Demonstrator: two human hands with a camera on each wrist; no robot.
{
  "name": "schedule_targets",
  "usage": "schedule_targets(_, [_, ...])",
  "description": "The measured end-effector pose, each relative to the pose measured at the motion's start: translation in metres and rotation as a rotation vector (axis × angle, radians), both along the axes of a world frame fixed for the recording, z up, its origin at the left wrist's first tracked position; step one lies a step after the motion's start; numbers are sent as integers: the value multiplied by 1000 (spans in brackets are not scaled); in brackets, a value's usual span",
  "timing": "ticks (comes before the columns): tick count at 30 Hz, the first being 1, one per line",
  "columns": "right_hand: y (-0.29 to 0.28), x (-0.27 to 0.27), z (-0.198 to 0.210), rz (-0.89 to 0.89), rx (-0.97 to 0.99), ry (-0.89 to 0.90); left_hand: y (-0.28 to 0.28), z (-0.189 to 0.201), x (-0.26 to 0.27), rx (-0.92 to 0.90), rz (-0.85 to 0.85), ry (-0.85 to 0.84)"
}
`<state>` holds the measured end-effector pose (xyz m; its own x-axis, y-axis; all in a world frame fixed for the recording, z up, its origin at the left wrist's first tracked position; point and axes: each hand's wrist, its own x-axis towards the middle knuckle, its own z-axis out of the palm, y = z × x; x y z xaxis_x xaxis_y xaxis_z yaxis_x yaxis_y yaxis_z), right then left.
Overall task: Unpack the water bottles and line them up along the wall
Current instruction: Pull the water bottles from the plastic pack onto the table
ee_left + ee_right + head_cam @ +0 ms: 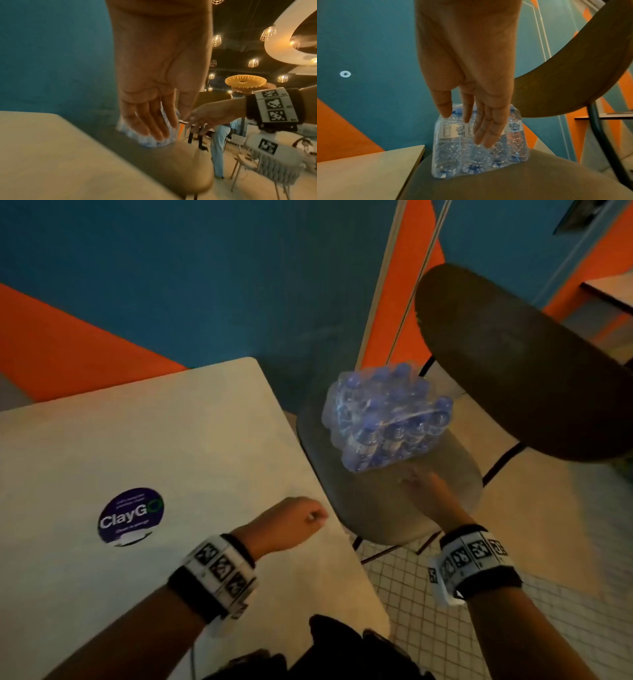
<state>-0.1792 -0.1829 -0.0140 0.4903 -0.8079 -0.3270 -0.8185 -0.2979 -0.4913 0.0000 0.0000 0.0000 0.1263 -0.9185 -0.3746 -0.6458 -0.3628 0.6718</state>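
A shrink-wrapped pack of water bottles [387,419] with blue caps stands on a grey chair seat [373,508], close to the blue wall [205,285]. My right hand [416,479] reaches to the pack's near lower side with straight fingers; the right wrist view shows this right hand [471,128] spread in front of the labelled pack [515,142], and actual touch cannot be told. My left hand [308,517] hovers over the table's right edge and holds nothing. In the left wrist view its fingers [154,129] hang relaxed, with the pack [145,142] behind them.
A beige table [154,440] with a round purple sticker [131,515] fills the left. The chair's dark curved backrest [513,371] rises right of the pack. White tiled floor [513,628] lies below. Further chairs and a standing person [217,148] are in the background.
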Motion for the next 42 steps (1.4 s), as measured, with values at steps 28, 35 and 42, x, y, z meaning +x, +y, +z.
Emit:
schedule_targets(28, [-92, 55, -27, -40, -261, -414, -206, -28, -30, -497, 465, -388])
schedule_targets(35, [-99, 50, -22, 155, -356, -334, -206, -9, -15, -525, 398, -154])
schedule_targets(42, [-112, 33, -12, 336, -263, -269, -213, -10, 17, -389, 314, 75])
